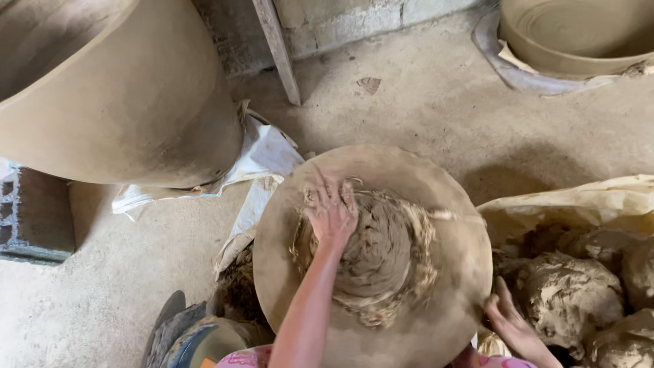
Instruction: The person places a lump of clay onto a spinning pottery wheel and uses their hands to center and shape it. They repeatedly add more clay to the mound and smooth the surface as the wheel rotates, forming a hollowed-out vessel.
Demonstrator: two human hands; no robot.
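A round clay-coated disc [436,204] lies flat in front of me, with a rough, spread-out mound of wet clay [388,259] on its middle. My left hand [330,208] presses flat on the mound's far left side with its fingers spread, and the forearm reaches over the disc from below. My right hand [511,320] rests against the disc's near right rim, fingers stretched out and smeared with clay. It holds nothing that I can see.
A very large unfired clay pot [129,102] stands at the left on a grey block [34,215]. Lumps of raw clay [565,293] lie on a plastic sheet at the right. Another clay vessel [579,34] sits at the top right. A wooden post [279,51] leans against the back wall.
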